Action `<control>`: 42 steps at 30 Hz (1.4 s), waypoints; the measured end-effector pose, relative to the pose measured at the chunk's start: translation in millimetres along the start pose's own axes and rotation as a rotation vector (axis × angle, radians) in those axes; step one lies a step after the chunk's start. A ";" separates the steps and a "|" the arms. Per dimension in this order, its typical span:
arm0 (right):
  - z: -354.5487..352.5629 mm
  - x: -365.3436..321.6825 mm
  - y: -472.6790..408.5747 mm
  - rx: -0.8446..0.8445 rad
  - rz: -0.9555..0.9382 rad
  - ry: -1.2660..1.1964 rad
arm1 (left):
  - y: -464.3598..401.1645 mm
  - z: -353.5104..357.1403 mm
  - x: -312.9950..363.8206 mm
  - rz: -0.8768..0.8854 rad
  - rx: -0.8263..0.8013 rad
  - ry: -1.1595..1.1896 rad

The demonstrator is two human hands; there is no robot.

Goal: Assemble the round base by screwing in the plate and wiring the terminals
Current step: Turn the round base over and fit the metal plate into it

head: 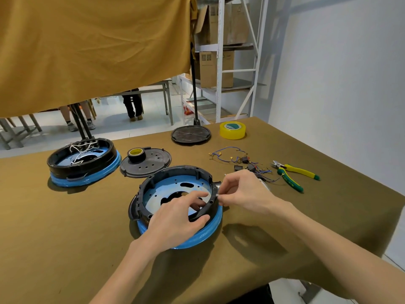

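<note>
- Left hand (175, 218) grips the round base's (197, 236) near rim, thumb outside, fingers inside, at table centre.
- Right hand (238, 191) pinches something small at the far-right rim; it looks like terminal fitting.
- Next: seat it squarely.

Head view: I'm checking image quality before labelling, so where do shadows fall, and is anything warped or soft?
Head view: the right hand and its forearm cast a soft shadow on the olive tablecloth; the wide angle bows the shelving uprights; the wires are small and slightly soft.
</note>
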State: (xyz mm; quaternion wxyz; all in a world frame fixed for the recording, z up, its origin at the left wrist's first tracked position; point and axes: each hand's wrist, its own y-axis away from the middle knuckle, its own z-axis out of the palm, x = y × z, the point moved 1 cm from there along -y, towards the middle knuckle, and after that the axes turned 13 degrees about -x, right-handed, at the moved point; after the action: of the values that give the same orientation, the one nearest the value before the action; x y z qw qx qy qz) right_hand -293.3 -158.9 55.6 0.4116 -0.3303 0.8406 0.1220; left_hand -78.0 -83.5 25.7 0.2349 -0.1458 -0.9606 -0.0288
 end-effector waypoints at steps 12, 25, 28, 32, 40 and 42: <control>-2.0 -44.7 -10.0 -0.238 -0.081 0.575 | 1.1 0.9 -1.1 0.009 0.021 0.000; -0.9 -36.9 -3.6 -0.189 -0.115 0.490 | 2.2 3.5 -5.2 0.040 0.059 0.005; 6.3 -26.8 4.0 -0.150 -0.145 0.527 | 3.1 4.2 -5.4 0.055 0.086 0.002; 13.9 -18.6 12.1 -0.116 -0.167 0.541 | 3.9 5.3 -5.4 0.085 0.106 -0.025; 14.7 4.3 14.7 -0.026 -0.027 -0.014 | 11.4 14.3 2.8 0.275 0.328 -0.347; 15.0 12.9 12.9 0.089 0.146 -0.169 | 11.9 16.0 5.6 0.276 0.329 -0.371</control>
State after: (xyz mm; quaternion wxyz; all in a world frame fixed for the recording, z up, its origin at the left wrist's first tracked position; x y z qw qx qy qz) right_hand -298.3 -148.0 35.2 0.4851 -0.2380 0.8295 0.1417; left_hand -86.3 -68.7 13.9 0.0774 -0.2381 -0.9500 0.1868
